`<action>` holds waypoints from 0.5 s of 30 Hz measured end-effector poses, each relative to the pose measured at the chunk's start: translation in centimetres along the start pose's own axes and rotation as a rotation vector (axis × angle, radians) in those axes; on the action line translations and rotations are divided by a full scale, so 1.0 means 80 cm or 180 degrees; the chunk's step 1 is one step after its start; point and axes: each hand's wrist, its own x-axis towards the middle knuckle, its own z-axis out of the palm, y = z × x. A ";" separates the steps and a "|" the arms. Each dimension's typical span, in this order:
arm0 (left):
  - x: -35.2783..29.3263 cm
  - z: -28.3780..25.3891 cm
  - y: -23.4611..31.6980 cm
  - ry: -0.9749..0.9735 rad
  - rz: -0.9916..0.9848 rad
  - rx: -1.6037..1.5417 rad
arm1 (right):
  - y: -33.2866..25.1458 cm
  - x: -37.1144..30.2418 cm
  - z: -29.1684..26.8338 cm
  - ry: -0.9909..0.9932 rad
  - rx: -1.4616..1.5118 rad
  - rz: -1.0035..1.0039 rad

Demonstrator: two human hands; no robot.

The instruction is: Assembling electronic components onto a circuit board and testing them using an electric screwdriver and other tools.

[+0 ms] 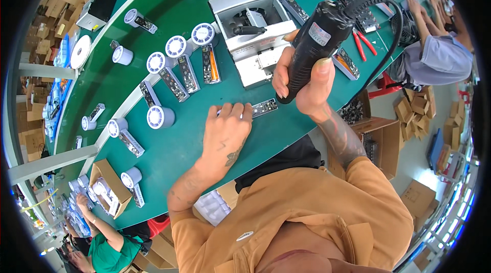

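My right hand point(314, 81) is wrapped round a black electric screwdriver point(319, 27), whose cord loops off its top to the right. Its lower end is over the right end of a pale handheld fan's handle with an exposed circuit board point(264, 107). My left hand point(227, 132) is closed over the other end of that handle, against the green bench; the fan's head is hidden beneath it. Whether the screwdriver's bit touches the board cannot be seen. Just beyond both hands stands a white screw feeder point(250, 27).
Several handheld fans with bare circuit boards, one fan point(176, 48) among them, lie to the left and beyond. Red-handled pliers point(364, 45) and another board-bearing handle point(347, 64) are at right. A cardboard box point(110, 188) stands at left. Co-workers sit at both sides.
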 end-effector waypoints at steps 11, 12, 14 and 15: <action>-0.002 -0.003 0.000 -0.0035 0.0009 0.0053 | 0.004 -0.039 -0.013 -0.0705 0.0792 0.0376; 0.001 -0.005 -0.003 -0.0023 0.0043 0.0000 | 0.000 -0.038 -0.013 -0.0879 0.0683 0.0289; 0.004 -0.008 -0.008 0.0012 0.0093 -0.0028 | -0.009 -0.036 -0.020 -0.1151 0.0084 0.0335; 0.005 -0.010 -0.011 -0.0043 0.0144 -0.0171 | -0.009 -0.035 -0.024 -0.1151 0.0076 0.0299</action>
